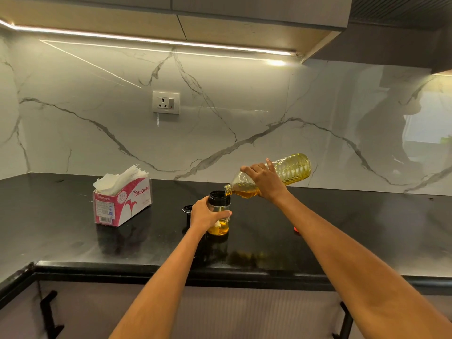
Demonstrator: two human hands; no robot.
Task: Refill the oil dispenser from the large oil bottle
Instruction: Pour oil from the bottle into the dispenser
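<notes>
The oil dispenser (219, 212) stands upright on the black counter (342, 228), near its front edge, with its black-rimmed mouth open and a shallow layer of golden oil in the bottom. We wrap our left hand (205, 214) around its clear wall, fingers closed on the glass from the left side. Our right hand (265, 179) grips the large oil bottle (291, 170) near its shoulder, fingers clamped over the top; the bottle is tilted neck-down to the left, its open mouth right at the dispenser's rim. Oil pools in the bottle's neck. Just left of the dispenser, a black lid (187, 209) sits on the counter. Farther left sits a pink tissue box (122, 204) with white tissues sticking out. A small red object (296, 228) lies to the right, partly hidden by our right forearm.
</notes>
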